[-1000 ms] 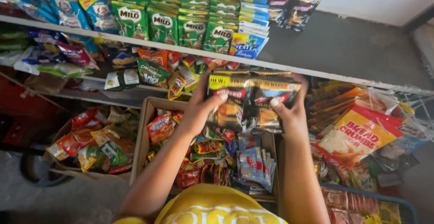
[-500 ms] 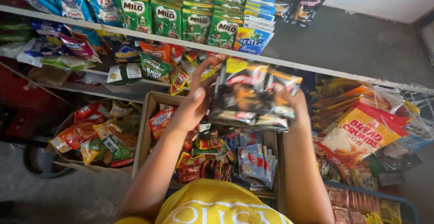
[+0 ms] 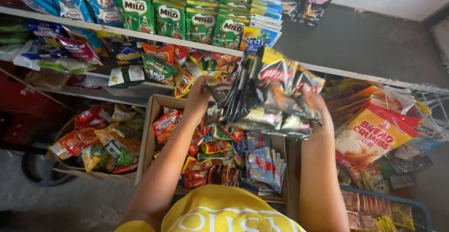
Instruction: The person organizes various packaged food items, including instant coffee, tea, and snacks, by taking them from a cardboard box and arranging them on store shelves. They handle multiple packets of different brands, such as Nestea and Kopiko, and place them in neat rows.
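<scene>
Shiny plastic is everywhere here. On the far left, a low cardboard box point(image 3: 61, 164) sits on the floor, full of red, orange and green snack bags. Above it, a white shelf point(image 3: 70, 22) holds blue packs, then a row of green packets point(image 3: 170, 19) standing up side by side, then a stack of blue and yellow ones. Under that shelf, small crinkly bags lie in a messy pile.

In the middle stands a bigger cardboard box point(image 3: 150, 119) packed with little bright sachets. The left hand point(image 3: 199, 98) is closed around the left end of a bundle of black sachets point(image 3: 269, 96), fingers curled tight. The bundle is glossy black with red and yellow marks, and it is held up above the middle box. The right hand point(image 3: 318, 112) grips its right end, with the thumb on top.

To the right lie an orange-yellow bag point(image 3: 372, 136) and more flat packs.
</scene>
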